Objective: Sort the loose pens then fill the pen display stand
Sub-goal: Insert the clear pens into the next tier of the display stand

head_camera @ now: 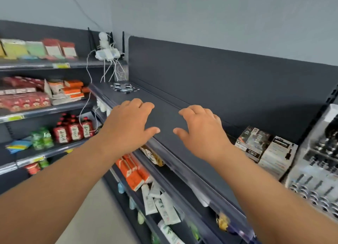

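Left hand (128, 126): fingers loosely bent and spread, held nothing, over dark top shelf (165, 113).
Right hand (201, 132): likewise empty.
Loose pens (124, 88): small heap, shelf's far left end, well apart from the hands.
Pen display stand (318, 163): far right, contents blurred.

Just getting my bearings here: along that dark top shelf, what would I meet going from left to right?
From the left: loose pens, left hand, right hand, printed boxes, pen display stand.
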### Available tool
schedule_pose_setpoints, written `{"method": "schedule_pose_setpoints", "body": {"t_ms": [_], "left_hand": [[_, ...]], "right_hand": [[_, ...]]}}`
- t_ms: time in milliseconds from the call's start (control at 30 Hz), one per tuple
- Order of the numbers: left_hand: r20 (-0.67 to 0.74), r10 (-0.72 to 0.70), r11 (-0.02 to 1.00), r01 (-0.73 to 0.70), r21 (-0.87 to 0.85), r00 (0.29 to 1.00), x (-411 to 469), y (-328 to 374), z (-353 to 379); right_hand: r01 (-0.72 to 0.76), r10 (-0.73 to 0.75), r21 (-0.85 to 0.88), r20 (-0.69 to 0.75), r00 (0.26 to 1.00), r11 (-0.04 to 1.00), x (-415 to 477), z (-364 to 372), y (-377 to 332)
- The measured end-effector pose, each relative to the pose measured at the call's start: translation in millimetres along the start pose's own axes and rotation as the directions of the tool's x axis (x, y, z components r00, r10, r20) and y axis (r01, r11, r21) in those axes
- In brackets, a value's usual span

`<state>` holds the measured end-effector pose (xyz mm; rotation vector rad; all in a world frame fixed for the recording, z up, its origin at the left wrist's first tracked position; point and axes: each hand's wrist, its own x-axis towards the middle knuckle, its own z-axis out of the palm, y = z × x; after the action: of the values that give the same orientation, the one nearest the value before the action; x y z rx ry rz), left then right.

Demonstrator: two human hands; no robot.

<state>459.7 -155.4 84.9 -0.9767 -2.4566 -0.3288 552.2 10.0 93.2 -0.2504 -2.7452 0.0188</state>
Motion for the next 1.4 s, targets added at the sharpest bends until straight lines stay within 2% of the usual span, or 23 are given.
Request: {"method": "schedule_pose_setpoints", "body": {"t_ms": [300, 500, 900, 1067, 1300, 1400], "left_hand": [[0.024, 0.007, 1.0, -0.007, 0.014, 1.0, 40.2, -145.8, 4.9], [0.056, 0.016, 1.0, -0.015, -0.004, 0.998, 85.8, -224.5, 15.8], [0.116, -0.021, 0.999, 0.025, -0.026, 0.993, 207.5, -308.6, 108.8], [0.163, -0.057, 0.998, 0.061, -0.022, 0.985, 263.2, -333.8, 145.5], [0.262, -0.044, 0.996, 0.062, -0.059, 0.964, 339.7, -369.7, 207.0], [0.316, -0.002, 0.994, 0.036, -0.103, 0.949, 371.0, -385.6, 241.1]], "right_hand": [[-0.077, 0.073, 0.076, 0.044, 0.996, 0.994, 111.8, 46.0, -99.4], [-0.161, 0.148, 0.114, 0.116, 0.982, 0.98, 186.2, 73.3, -137.6], [-0.194, 0.161, 0.183, 0.183, 0.97, 0.964, 343.3, 160.2, -120.7], [-0.278, 0.19, 0.366, 0.258, 0.947, 0.888, 406.8, 195.2, -102.3], [-0.471, 0.302, 0.534, 0.375, 0.877, 0.702, 462.7, 243.0, -75.8], [-0.564, 0.389, 0.58, 0.408, 0.826, 0.588, 489.1, 268.0, -72.5]]}}
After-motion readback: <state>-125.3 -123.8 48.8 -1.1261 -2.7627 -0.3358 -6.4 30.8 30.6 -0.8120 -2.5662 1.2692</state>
